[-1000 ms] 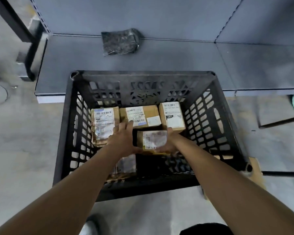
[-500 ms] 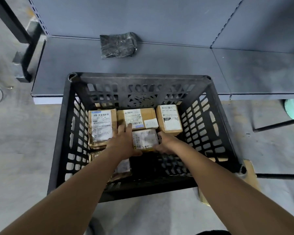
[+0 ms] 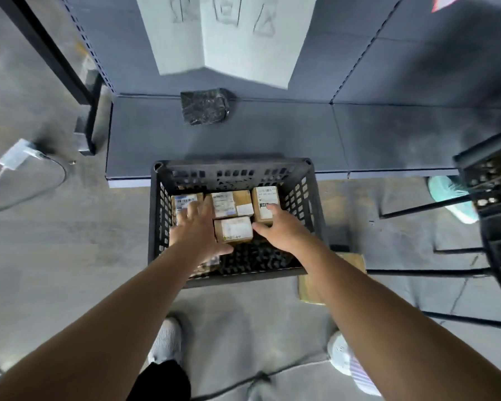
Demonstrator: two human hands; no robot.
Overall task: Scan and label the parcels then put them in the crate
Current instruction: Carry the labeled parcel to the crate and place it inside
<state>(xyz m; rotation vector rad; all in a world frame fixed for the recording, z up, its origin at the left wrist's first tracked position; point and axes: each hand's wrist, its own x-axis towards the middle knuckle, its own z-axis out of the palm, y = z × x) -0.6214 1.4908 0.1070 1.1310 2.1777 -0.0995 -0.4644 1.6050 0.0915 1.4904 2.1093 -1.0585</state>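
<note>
Grey shelf [image 3: 272,134], black packet [image 3: 204,107], crate [image 3: 232,164] below

Little is legible. In the crate [image 3: 232,164], the 1 o'clock parcel [image 3: 265,195] has a dark patch on its white label reading "24", with a finger of the right hand [image 3: 281,230] just beside it. Labels on the 12 o'clock parcel [image 3: 232,202], the 11 o'clock parcel [image 3: 185,199] and the centre parcel [image 3: 233,230] are too blurred to read. Beyond the crate at 12 o'clock, a pale carton [image 3: 223,47] bears three faint outlined symbols.

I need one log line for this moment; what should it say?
small parcel: lying in crate, unheld | left hand: open, over crate | right hand: open, over crate
</note>
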